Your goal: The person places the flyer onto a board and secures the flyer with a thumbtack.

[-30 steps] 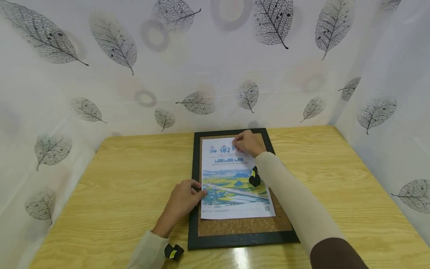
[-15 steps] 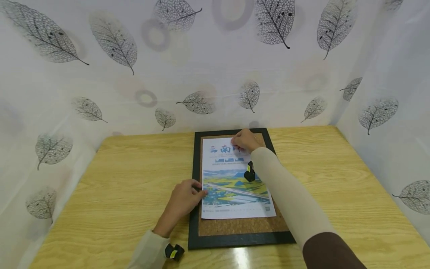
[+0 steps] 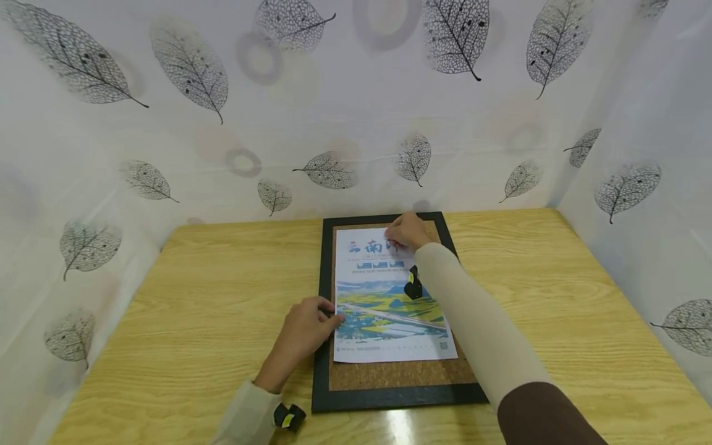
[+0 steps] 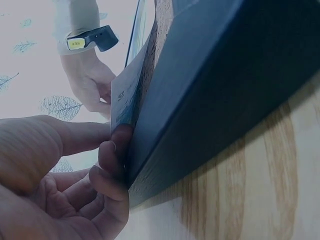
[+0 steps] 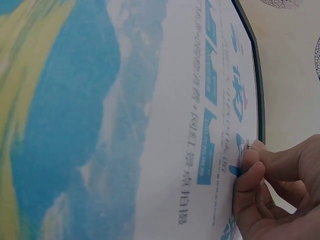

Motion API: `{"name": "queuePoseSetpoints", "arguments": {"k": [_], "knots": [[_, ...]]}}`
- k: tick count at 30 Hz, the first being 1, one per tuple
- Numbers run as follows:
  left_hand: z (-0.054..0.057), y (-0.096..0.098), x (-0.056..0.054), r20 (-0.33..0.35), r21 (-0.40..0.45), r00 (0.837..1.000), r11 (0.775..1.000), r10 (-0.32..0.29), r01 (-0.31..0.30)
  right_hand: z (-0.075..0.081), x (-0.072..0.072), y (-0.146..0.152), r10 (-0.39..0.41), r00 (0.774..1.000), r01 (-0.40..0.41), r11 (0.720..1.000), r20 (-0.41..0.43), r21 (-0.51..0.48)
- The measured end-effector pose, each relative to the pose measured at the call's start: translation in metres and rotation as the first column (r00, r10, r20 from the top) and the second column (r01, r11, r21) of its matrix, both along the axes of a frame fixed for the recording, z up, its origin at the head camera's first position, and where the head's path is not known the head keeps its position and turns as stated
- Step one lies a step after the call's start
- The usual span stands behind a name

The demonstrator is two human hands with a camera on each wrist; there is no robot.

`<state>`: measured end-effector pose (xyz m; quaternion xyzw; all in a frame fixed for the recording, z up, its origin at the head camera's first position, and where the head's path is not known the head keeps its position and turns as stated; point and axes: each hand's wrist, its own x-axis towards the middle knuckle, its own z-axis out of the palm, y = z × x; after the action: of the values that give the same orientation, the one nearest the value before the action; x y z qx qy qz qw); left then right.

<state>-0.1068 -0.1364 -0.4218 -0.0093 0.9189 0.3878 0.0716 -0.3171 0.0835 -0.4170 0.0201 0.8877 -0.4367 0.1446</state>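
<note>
A printed poster (image 3: 389, 346) with blue lettering and a yellow-green landscape lies on a cork board (image 3: 400, 376) in a black frame (image 3: 389, 398). At the poster's left edge, my left hand (image 3: 305, 326) pinches the paper between thumb and fingers; the left wrist view shows this edge lifted along the frame (image 4: 200, 90). My right hand (image 3: 408, 231) is at the poster's top, covering part of the lettering. In the right wrist view its thumb and fingertips pinch a tiny pin-like thing (image 5: 248, 146) against the paper, mostly hidden by the fingers.
The board lies on a light wood-grain table (image 3: 222, 290), near its back edge. A white leaf-patterned curtain (image 3: 356, 111) rises behind the table and along both sides. Black wrist cameras sit at the left wrist (image 3: 289, 418) and right wrist (image 3: 413, 284).
My right forearm and wrist have shifted slightly left, while its fingertips remain near the poster's top. The left hand keeps its place on the left edge.
</note>
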Motion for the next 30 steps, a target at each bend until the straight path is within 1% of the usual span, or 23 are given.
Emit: {"name": "queuePoseSetpoints", "arguments": {"k": [7,16,24,30], "knots": [[0.002,0.001,0.000,0.006,-0.012,1.000,1.000,0.011,-0.011,-0.005,-0.004,-0.002,-0.022,0.999,0.023,0.999,-0.037,0.031],[0.000,0.001,-0.002,-0.003,-0.019,1.000,1.000,0.005,-0.005,-0.005,-0.002,-0.004,-0.057,0.998,0.058,0.997,-0.034,0.044],[0.000,0.002,0.000,-0.004,-0.015,1.000,1.000,0.014,-0.014,-0.001,0.004,-0.003,-0.055,0.998,0.057,0.998,-0.041,0.041],[-0.001,0.004,0.002,-0.002,-0.012,1.000,1.000,0.023,-0.023,-0.003,0.006,-0.002,-0.041,0.998,0.042,0.999,-0.054,0.018]]}}
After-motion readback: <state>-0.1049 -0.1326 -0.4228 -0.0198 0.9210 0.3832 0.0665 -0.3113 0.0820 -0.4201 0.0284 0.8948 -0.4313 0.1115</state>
